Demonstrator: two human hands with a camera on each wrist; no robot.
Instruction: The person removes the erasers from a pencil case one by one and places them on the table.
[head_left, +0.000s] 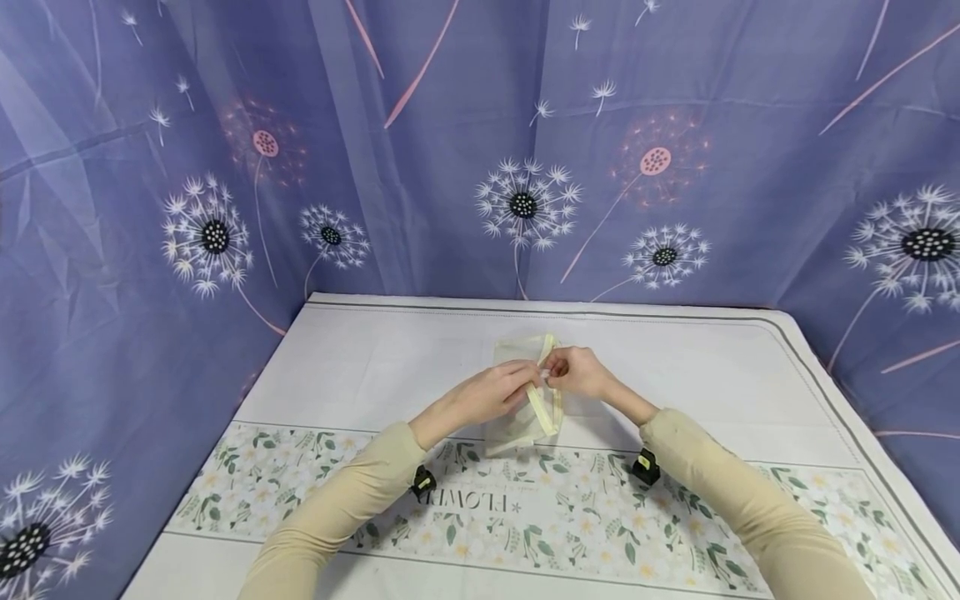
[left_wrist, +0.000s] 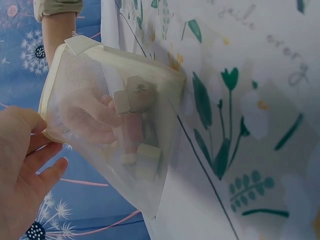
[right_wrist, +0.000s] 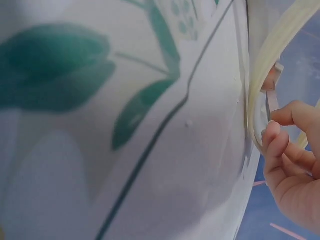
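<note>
A see-through mesh pouch (head_left: 504, 435) with pale yellow edging stands over the white part of the tablecloth, its mouth spread toward the right. My left hand (head_left: 495, 393) pinches the edging of the mouth between thumb and fingers. Several small blocks (left_wrist: 148, 161) show through the mesh in the left wrist view, low in the pouch. At the mouth, the thumb and index finger of my right hand (head_left: 581, 372) pinch a small whitish piece (head_left: 545, 375), mostly covered by the fingertips. The yellow edging (right_wrist: 260, 82) curves right beside these fingers in the right wrist view.
A white tablecloth (head_left: 420, 342) with a floral band and lettering covers the table. Purple curtains (head_left: 450, 167) with dandelion prints hang behind it and at both sides. Small black devices (head_left: 646, 467) sit by both wrists.
</note>
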